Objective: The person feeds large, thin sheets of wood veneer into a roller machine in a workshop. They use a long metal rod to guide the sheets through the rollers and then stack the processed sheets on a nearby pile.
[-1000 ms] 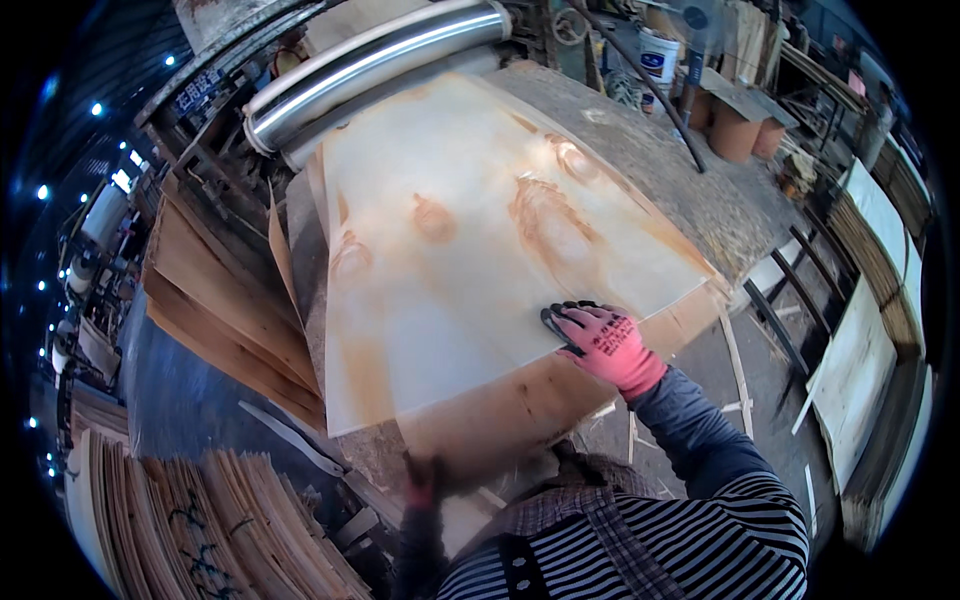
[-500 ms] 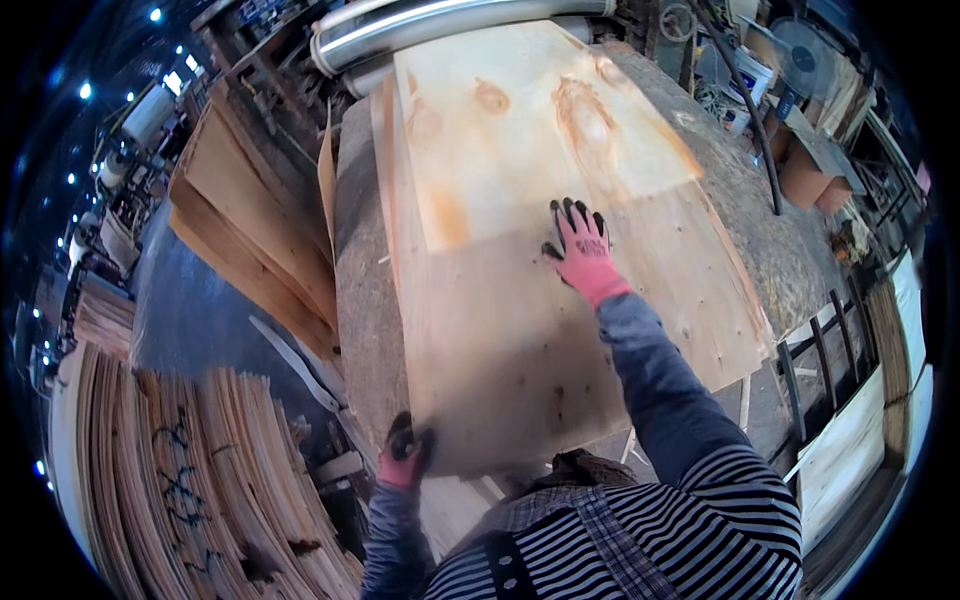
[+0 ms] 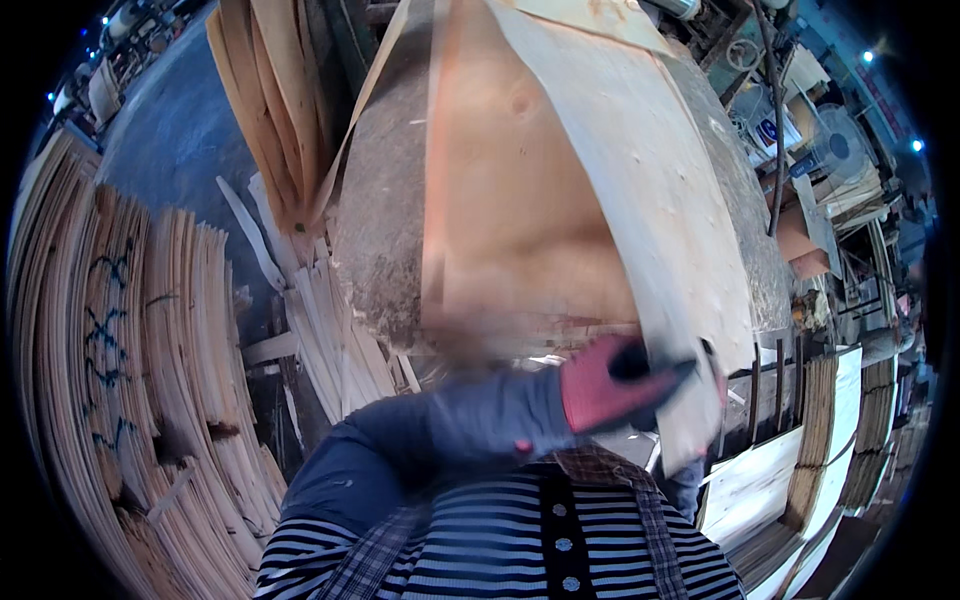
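A: Quick pass, what have I got? Left hand (image 3: pixel 615 385) in a pink and black glove crosses the body to the right, arm in a blue-grey sleeve. Fingers closed on the near end of a thin wood sheet (image 3: pixel 640 190).

B: Sheet position?

A: It is lifted and curled, pale face toward me on the right, running from the top middle down to the hand at lower right. Under and left of it lies another orange-brown sheet (image 3: pixel 510 210), flat on a rough grey table (image 3: pixel 375 200). The lower end of the lifted sheet is blurred.

B: Right hand?

A: Mostly hidden behind the sheet's lower end. I see a bit of glove at its right edge (image 3: pixel 716 385), touching the sheet. I cannot tell whether it is closed or open.

B: Surroundings, fast.

A: Left side, big stacks of thin sheets on edge (image 3: pixel 150 380), some with dark blue scribbled marks. Loose strips of wood (image 3: pixel 320 330) lie just beside the table's near left corner. More sheets lean at the top left (image 3: pixel 265 100). Right side, a dark metal rod (image 3: pixel 775 110) stands past the table, with stacked boards (image 3: pixel 830 440) and clutter near it. Dark floor (image 3: pixel 170 130) at upper left.

B: Clothing?

A: Striped top (image 3: pixel 480 545) with buttons, at bottom centre.
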`<control>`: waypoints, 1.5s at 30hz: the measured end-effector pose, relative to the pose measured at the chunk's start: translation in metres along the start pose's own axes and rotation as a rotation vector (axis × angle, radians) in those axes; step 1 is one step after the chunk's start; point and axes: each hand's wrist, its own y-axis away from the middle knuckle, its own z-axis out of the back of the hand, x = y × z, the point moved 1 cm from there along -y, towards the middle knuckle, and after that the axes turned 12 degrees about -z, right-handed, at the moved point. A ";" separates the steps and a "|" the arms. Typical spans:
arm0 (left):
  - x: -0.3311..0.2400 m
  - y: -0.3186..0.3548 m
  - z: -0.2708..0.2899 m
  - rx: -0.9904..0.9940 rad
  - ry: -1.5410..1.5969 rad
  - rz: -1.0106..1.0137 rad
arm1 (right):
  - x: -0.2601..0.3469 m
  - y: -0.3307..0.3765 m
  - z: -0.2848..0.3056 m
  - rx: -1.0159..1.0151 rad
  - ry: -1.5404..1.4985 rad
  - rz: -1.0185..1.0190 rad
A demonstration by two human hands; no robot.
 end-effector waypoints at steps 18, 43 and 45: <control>0.183 0.144 0.133 -0.517 -1.168 0.524 | 0.058 -0.090 -0.095 0.023 0.994 0.403; 0.168 0.102 0.125 -0.627 -0.535 0.322 | -0.017 -0.155 -0.143 0.420 1.018 0.678; 0.171 0.086 0.131 -0.517 -0.469 0.185 | -0.043 -0.117 -0.102 0.448 1.110 0.589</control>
